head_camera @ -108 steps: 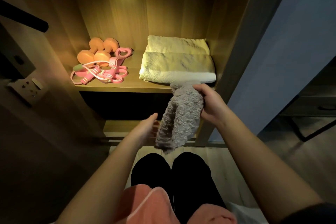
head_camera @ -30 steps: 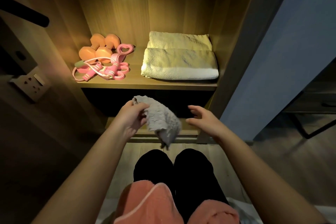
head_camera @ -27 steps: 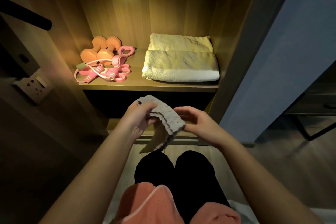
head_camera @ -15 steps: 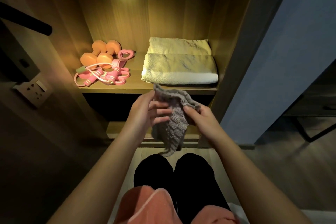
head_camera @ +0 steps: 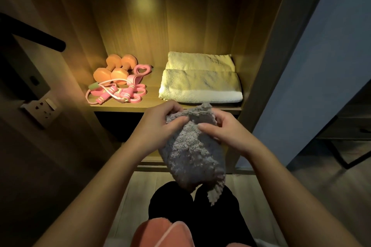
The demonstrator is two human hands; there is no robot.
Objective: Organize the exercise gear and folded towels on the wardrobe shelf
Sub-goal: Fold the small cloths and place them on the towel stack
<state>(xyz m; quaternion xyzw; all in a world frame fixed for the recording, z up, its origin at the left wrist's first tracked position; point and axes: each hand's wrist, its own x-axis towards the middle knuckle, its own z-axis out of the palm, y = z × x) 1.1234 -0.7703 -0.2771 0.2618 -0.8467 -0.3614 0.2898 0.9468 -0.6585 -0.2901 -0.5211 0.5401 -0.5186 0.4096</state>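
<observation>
Left hand (head_camera: 160, 124): you pinched the cloth (head_camera: 192, 152) at its top.
Right hand (head_camera: 224, 132): you gripped its right edge.
Cloth: hung bunched before the shelf (head_camera: 124, 107).
Shelf: dumbbells (head_camera: 112, 70) left, towels (head_camera: 200, 84) right.

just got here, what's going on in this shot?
A person faces an open wardrobe and grips a fluffy grey towel with both hands. The left hand and right hand pinch its upper part while the rest hangs loose, just below the lit shelf. On that shelf, orange dumbbells and a tangle of pink bands sit at the left, folded cream towels at the right. The grey towel is not yet on the shelf.
</observation>
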